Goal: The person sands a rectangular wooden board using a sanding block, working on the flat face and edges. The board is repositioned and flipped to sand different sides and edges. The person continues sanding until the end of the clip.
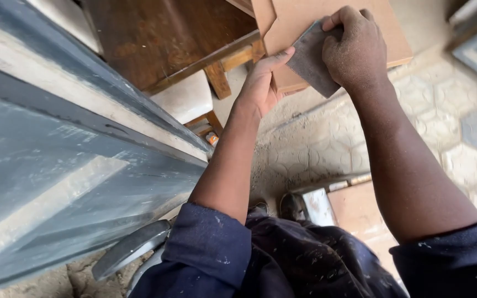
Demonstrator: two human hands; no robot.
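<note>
My right hand (354,49) is dusty and closed around a grey sheet of sandpaper (311,59), holding it up in front of me. My left hand (261,83) reaches up from below; its thumb and fingers touch the sandpaper's lower left edge. Right behind both hands lies a pale brown flat board (305,22), partly hidden by them. Both forearms come out of dark blue dusty sleeves.
A large grey-painted, partly sanded door panel (56,165) fills the left side. A dark wooden piece with legs (161,38) stands at the top. Below are a dusty patterned floor (316,143), a small board (360,209), a shoe (291,207) and a curved grey piece (131,248).
</note>
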